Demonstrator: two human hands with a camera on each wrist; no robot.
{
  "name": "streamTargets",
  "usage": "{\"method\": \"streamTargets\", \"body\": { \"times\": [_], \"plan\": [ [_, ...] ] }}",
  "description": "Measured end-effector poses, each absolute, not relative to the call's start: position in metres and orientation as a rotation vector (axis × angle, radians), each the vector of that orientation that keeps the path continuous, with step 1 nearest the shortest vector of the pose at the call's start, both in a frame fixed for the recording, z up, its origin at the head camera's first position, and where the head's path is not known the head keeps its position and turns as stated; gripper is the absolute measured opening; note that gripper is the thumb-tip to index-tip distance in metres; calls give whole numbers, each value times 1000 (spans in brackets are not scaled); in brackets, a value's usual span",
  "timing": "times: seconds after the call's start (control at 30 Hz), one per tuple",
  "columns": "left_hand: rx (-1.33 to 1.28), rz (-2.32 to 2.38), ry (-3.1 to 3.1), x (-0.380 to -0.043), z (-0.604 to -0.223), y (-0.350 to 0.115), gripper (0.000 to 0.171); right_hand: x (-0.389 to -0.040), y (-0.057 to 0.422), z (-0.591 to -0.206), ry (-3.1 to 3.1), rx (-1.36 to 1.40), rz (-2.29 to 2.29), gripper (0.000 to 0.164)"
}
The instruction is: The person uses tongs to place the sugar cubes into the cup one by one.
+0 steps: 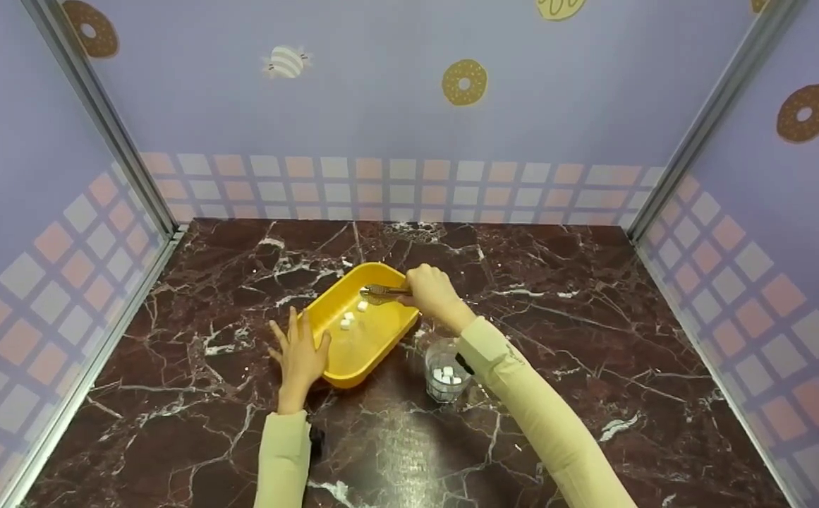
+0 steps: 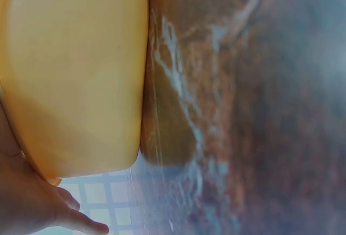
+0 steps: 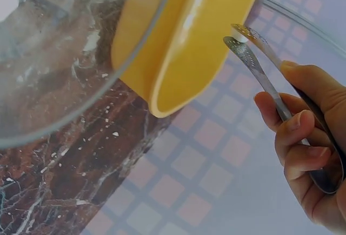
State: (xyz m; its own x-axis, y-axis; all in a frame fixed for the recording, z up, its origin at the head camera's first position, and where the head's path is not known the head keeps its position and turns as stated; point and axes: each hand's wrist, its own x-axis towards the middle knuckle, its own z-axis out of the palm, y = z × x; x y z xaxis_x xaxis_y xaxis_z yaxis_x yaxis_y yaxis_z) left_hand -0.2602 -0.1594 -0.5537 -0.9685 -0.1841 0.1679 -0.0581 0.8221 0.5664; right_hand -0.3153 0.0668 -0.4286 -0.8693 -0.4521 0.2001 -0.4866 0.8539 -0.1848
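We rest our left hand [image 1: 301, 358], fingers spread apart, on the rim of a yellow tray [image 1: 382, 331], set in from the back edge of the tabletop [image 1: 557, 317]; our right hand [image 1: 434, 292] is clamped on metal tongs [image 1: 386, 291] with a white cube [image 3: 243, 39] between their tips. More cubes [image 1: 345, 324] lie in the tray and in a clear cup [image 1: 437, 353] near it, farther from that edge.

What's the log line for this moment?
left hand: on yellow tray | right hand: holds metal tongs, white cube between tips | clear cup: white cubes inside
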Motion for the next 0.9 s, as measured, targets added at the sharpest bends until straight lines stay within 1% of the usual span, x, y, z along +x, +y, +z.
{"method": "streamTargets", "body": {
  "times": [0.1,0.27,0.37,0.53,0.67,0.9],
  "plan": [
    [191,-864,-2791,-260,-554,-159,62,-311,72,-423,-2873,750,387,17],
    [184,-867,-2791,-261,-554,-160,61,-303,83,-409,-2817,801,461,16],
    [184,-864,-2788,-261,-554,-160,61,-296,93,-399,-2760,821,483,17],
    [181,-865,-2800,-262,-554,-159,62,-282,115,-386,-2726,791,509,15],
    [175,-877,-2806,-262,-555,-157,62,-270,138,-383,-2714,774,526,16],
    [181,-888,-2802,-261,-555,-159,62,-245,169,-386,-2688,794,515,24]
  ]
}}
